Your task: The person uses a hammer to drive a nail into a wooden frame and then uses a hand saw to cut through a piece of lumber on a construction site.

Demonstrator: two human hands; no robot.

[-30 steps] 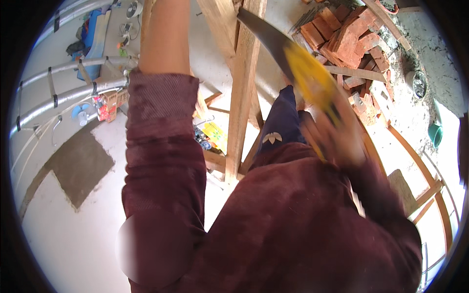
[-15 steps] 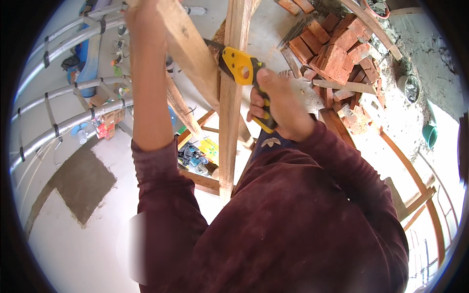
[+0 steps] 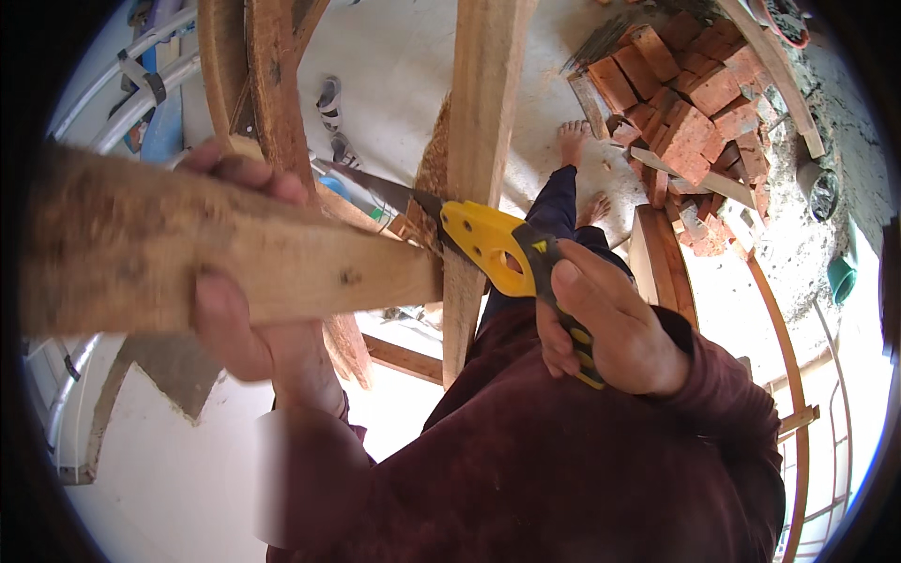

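My left hand (image 3: 249,328) grips a thick wooden board (image 3: 319,258), thumb on the near face and fingers over the far edge. The board reaches from the left rim to an upright wooden post (image 3: 488,103) near the middle. Wrapped round the black and yellow handle of a handsaw (image 3: 488,246) is my right hand (image 3: 615,324). The saw's dark blade points to the upper left, passing just beyond the board's right end, beside the post. Whether its teeth touch the wood I cannot tell.
Red bricks (image 3: 690,141) lie heaped at the upper right. More timbers (image 3: 275,94) stand at the upper left, by metal ladder rails (image 3: 131,108). Sandals (image 3: 330,105) lie on the floor beyond. Bare feet (image 3: 572,141) show near the bricks. A green container (image 3: 842,279) is far right.
The board has swung from slanting away at the upper left to lying across the left side, my left hand coming down with it. My right hand and the saw have shifted right and lower.
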